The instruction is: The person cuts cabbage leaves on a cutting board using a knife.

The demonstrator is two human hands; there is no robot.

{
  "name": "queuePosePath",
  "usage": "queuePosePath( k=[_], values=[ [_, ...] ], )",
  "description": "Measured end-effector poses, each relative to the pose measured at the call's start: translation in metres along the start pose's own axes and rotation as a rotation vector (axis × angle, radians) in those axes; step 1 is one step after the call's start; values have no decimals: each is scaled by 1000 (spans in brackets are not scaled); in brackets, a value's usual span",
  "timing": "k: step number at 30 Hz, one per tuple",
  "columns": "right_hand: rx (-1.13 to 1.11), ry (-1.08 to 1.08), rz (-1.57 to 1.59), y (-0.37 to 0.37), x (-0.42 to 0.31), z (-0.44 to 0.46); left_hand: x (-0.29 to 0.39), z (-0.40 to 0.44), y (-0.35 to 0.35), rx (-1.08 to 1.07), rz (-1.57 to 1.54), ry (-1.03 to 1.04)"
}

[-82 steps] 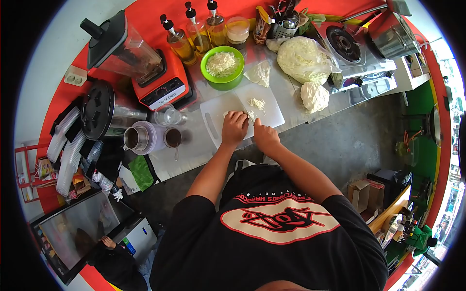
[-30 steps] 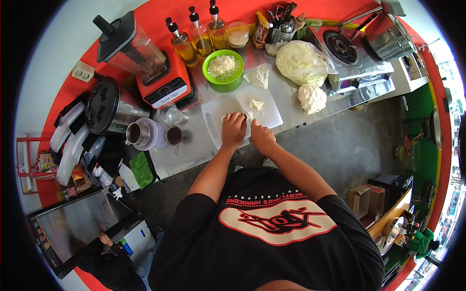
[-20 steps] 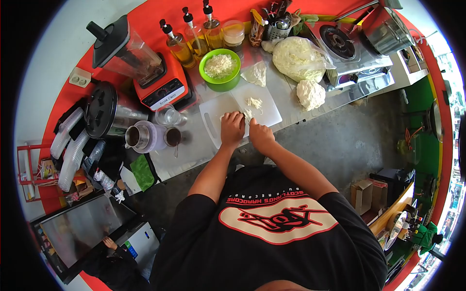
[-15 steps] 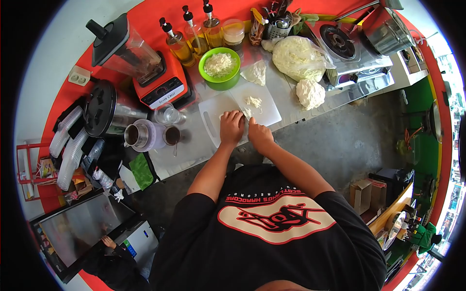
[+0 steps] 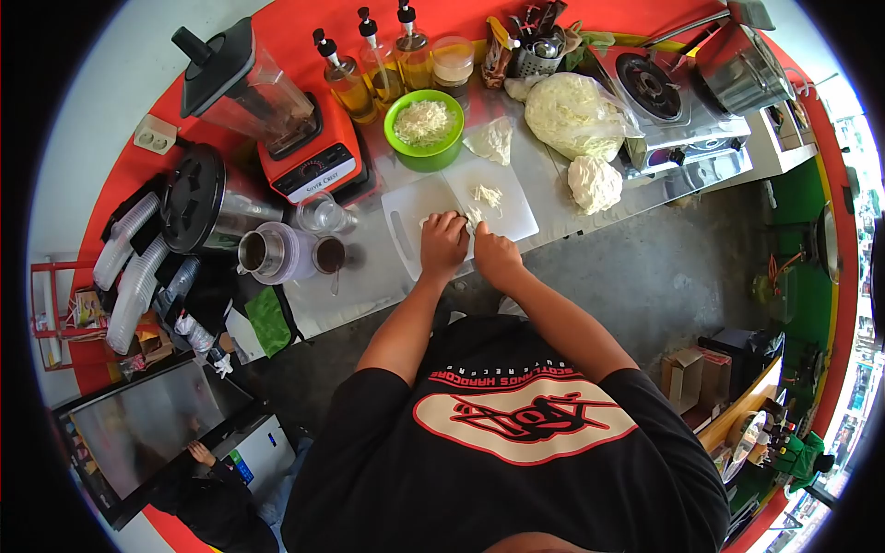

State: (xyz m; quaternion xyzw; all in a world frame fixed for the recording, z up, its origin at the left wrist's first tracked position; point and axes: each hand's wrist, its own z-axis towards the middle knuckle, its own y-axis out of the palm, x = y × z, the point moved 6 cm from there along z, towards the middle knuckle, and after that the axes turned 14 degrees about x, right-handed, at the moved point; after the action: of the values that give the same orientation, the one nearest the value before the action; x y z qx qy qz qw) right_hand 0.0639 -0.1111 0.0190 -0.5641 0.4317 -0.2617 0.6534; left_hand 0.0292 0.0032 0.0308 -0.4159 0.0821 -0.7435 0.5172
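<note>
red wall [image 5: 295,20] — metal counter [image 5: 373,276], white board [image 5: 422,197]

A red blender [image 5: 312,169] stands near three pump bottles [image 5: 382,77] (yellow liquid inside). A metal pot [image 5: 743,77] sits on the stove [image 5: 687,153]

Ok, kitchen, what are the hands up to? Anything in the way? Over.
Left hand on white board. Right hand gripping knife. Pale shreds beside knife; no blockage seen.

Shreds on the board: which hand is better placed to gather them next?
Probably the right hand: it is nearer the shreds, though it grips the knife. The left hand is farther off, at the board's near edge.
</note>
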Motion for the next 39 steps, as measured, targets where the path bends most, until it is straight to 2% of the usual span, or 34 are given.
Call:
queuePosePath(
  k=[7, 9, 12, 15, 22, 27, 33, 36, 39],
  values=[
    [-75, 98, -11, 5, 2, -2, 3, 5, -2, -3, 9, 3],
    [-3, 32, -8, 2, -1, 3, 3, 4, 0, -15, 5, -1],
    [-25, 21, -9, 0, -2, -2, 0, 3, 2, -45, 6, -39],
    [-68, 92, -31, 2, -1, -9, -1, 2, 2, -35, -28, -58],
    [-61, 52, -70, 0, -7, -1, -2, 3, 2, -5, -8, -24],
    [-95, 130, -48, 4, -4, -8, -3, 0, 0, 24, -7, -11],
    [-29, 35, -8, -6, -8, -3, -2, -2, -7, -20, -23, 3],
    [-87, 112, -6, -1, -8, -8, 0, -1, -7, 3, -24, 15],
    [-47, 66, -12, 2, -7, -3, -2, -1, -6, 25, -13, 13]
  ],
)
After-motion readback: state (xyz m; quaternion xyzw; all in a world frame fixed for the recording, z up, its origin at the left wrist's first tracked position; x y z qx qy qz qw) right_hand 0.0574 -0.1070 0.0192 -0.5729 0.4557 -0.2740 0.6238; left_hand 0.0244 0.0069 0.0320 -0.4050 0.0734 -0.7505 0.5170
